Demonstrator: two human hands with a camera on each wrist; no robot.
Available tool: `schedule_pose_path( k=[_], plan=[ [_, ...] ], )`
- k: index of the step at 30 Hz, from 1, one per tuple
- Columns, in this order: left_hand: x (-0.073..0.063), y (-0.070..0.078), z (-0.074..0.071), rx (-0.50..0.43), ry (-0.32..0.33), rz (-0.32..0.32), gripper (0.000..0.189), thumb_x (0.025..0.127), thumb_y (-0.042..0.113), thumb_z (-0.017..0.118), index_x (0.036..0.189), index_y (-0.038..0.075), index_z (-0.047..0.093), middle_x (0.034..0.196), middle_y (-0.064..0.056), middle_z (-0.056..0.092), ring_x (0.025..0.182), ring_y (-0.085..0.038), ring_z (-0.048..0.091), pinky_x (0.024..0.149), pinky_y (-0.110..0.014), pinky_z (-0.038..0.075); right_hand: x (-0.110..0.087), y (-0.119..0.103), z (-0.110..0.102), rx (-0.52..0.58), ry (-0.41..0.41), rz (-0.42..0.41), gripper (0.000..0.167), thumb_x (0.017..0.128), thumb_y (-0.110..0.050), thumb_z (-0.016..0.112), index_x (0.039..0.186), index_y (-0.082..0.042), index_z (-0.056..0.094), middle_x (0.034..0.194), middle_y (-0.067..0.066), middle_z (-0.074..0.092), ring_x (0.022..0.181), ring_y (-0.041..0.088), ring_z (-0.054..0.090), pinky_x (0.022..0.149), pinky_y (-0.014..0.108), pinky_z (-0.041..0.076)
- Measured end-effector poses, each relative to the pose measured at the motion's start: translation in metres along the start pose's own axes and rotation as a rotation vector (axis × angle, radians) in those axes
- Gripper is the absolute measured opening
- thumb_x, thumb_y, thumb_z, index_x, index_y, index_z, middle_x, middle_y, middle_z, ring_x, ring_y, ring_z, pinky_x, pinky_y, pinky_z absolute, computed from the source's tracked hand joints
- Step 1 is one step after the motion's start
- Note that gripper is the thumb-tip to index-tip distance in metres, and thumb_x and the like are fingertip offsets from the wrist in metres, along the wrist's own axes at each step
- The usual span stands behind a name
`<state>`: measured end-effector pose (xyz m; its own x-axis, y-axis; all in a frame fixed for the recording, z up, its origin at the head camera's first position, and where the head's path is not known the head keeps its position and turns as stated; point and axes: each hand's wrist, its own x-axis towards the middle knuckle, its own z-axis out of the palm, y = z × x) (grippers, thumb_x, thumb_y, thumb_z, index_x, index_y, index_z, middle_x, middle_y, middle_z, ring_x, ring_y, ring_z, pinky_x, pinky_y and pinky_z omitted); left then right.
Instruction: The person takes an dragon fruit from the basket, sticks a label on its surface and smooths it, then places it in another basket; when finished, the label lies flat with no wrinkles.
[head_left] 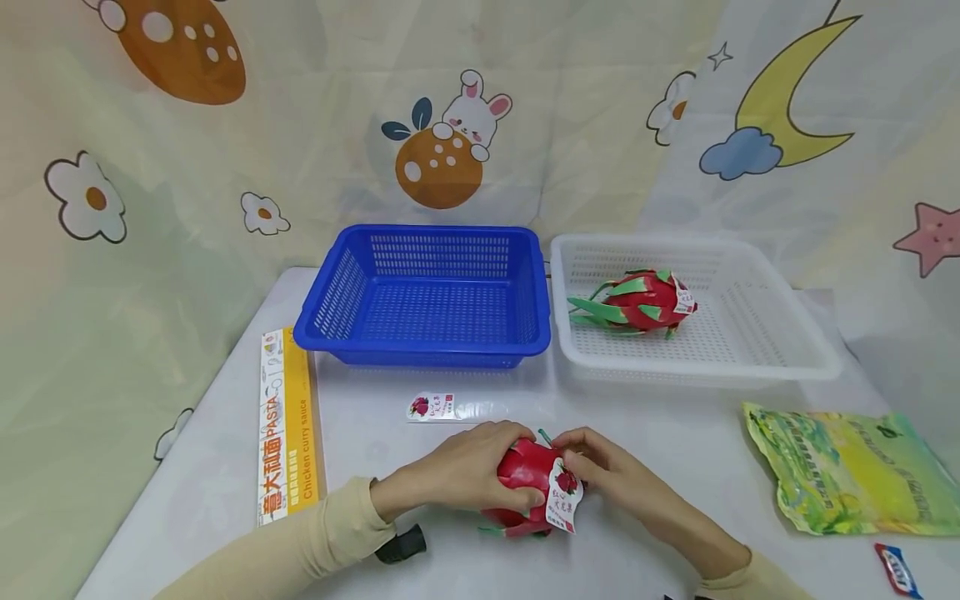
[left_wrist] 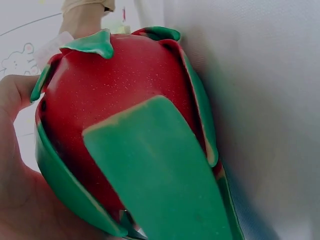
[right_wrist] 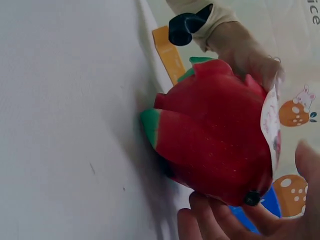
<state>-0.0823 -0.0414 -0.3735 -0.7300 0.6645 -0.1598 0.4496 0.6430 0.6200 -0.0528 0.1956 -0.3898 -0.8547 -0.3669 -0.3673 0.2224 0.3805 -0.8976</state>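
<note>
A red dragon fruit (head_left: 527, 464) with green-tipped scales lies on its side low over the table between both hands. My left hand (head_left: 480, 467) grips it from the left, thumb across the near side and fingers over the top. At its other end, my right hand (head_left: 600, 468) has bent fingers against the fruit, while its thumb (right_wrist: 309, 162) stands just off the label in the right wrist view. That printed white label (head_left: 562, 500) sits on the fruit's right side, its lower part standing away from the skin. Long green scales (left_wrist: 155, 165) fill the left wrist view.
Behind stand a blue basket (head_left: 423, 358) and a white basket (head_left: 697, 367) holding another labelled dragon fruit (head_left: 648, 302). A label strip (head_left: 431, 407) lies before them. A pasta box (head_left: 288, 425) is left; a green-yellow bag (head_left: 862, 475) and small packet (head_left: 896, 571) are right.
</note>
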Motion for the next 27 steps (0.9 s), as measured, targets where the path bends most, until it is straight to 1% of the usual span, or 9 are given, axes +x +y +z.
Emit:
schedule_pose_path(
  k=[3, 7, 9, 11, 14, 18, 21, 24, 27],
  plan=[
    [0.000, -0.001, 0.000, 0.007, 0.006, -0.004, 0.059, 0.077, 0.055, 0.068, 0.125, 0.023, 0.054, 0.110, 0.010, 0.060, 0.097, -0.004, 0.053, 0.075, -0.020, 0.048, -0.004, -0.001, -0.001, -0.089, -0.038, -0.046, 0.055, 0.091, -0.033, 0.065, 0.138, -0.012, 0.045, 0.129, 0.010, 0.055, 0.114, 0.025, 0.052, 0.086, 0.029, 0.050],
    [0.000, -0.001, -0.002, 0.003, 0.004, -0.013, 0.059, 0.078, 0.055, 0.068, 0.125, 0.022, 0.054, 0.112, 0.009, 0.060, 0.099, -0.005, 0.053, 0.076, -0.021, 0.049, -0.007, 0.001, 0.003, -0.188, -0.048, -0.119, 0.076, 0.080, -0.031, 0.079, 0.141, -0.010, 0.040, 0.129, 0.010, 0.054, 0.111, 0.024, 0.054, 0.082, 0.024, 0.053],
    [-0.001, 0.000, -0.003, 0.002, -0.001, -0.018, 0.061, 0.079, 0.057, 0.067, 0.127, 0.021, 0.054, 0.113, 0.008, 0.060, 0.099, -0.005, 0.053, 0.077, -0.021, 0.050, -0.008, 0.003, 0.005, -0.222, -0.038, -0.158, 0.080, 0.077, -0.030, 0.081, 0.142, -0.009, 0.039, 0.128, 0.010, 0.055, 0.107, 0.022, 0.056, 0.080, 0.023, 0.054],
    [-0.001, 0.002, -0.002, 0.018, 0.005, -0.021, 0.064, 0.080, 0.061, 0.065, 0.127, 0.019, 0.055, 0.113, 0.008, 0.061, 0.099, -0.006, 0.054, 0.076, -0.022, 0.050, -0.009, 0.005, 0.006, -0.244, -0.028, -0.195, 0.082, 0.076, -0.029, 0.083, 0.142, -0.007, 0.039, 0.127, 0.010, 0.055, 0.105, 0.021, 0.057, 0.080, 0.024, 0.055],
    [-0.001, 0.008, 0.001, 0.096, 0.038, -0.010, 0.074, 0.080, 0.069, 0.060, 0.131, 0.016, 0.054, 0.118, 0.006, 0.061, 0.106, -0.010, 0.056, 0.083, -0.029, 0.051, -0.010, 0.006, 0.007, -0.269, -0.012, -0.212, 0.080, 0.077, -0.031, 0.082, 0.141, -0.009, 0.040, 0.125, 0.008, 0.056, 0.102, 0.016, 0.058, 0.078, 0.024, 0.055],
    [-0.004, 0.015, 0.008, 0.262, 0.089, 0.047, 0.080, 0.077, 0.073, 0.058, 0.133, 0.016, 0.050, 0.127, 0.004, 0.058, 0.118, -0.015, 0.052, 0.090, -0.039, 0.048, -0.010, 0.006, 0.008, -0.304, 0.001, -0.240, 0.078, 0.078, -0.035, 0.080, 0.141, -0.011, 0.041, 0.122, 0.005, 0.057, 0.100, 0.011, 0.058, 0.078, 0.024, 0.054],
    [-0.005, 0.017, 0.011, 0.330, 0.104, 0.087, 0.075, 0.077, 0.069, 0.061, 0.132, 0.019, 0.049, 0.129, 0.005, 0.054, 0.118, -0.014, 0.050, 0.087, -0.038, 0.048, -0.010, 0.007, 0.008, -0.344, 0.011, -0.276, 0.078, 0.078, -0.038, 0.080, 0.141, -0.010, 0.042, 0.123, 0.004, 0.058, 0.101, 0.008, 0.058, 0.080, 0.023, 0.054],
    [-0.005, 0.017, 0.010, 0.338, 0.086, 0.104, 0.075, 0.075, 0.066, 0.063, 0.133, 0.019, 0.047, 0.129, 0.006, 0.052, 0.117, -0.013, 0.049, 0.083, -0.036, 0.047, -0.011, 0.010, 0.007, -0.387, 0.026, -0.313, 0.081, 0.076, -0.039, 0.081, 0.140, -0.009, 0.043, 0.125, 0.004, 0.058, 0.101, 0.006, 0.058, 0.083, 0.022, 0.054],
    [-0.004, 0.017, 0.007, 0.349, 0.038, 0.122, 0.081, 0.074, 0.063, 0.066, 0.138, 0.017, 0.044, 0.133, 0.006, 0.050, 0.118, -0.013, 0.047, 0.083, -0.036, 0.047, -0.011, 0.014, 0.007, -0.425, 0.048, -0.377, 0.081, 0.075, -0.037, 0.082, 0.140, -0.006, 0.043, 0.128, 0.006, 0.057, 0.101, 0.005, 0.059, 0.084, 0.023, 0.054]
  ],
)
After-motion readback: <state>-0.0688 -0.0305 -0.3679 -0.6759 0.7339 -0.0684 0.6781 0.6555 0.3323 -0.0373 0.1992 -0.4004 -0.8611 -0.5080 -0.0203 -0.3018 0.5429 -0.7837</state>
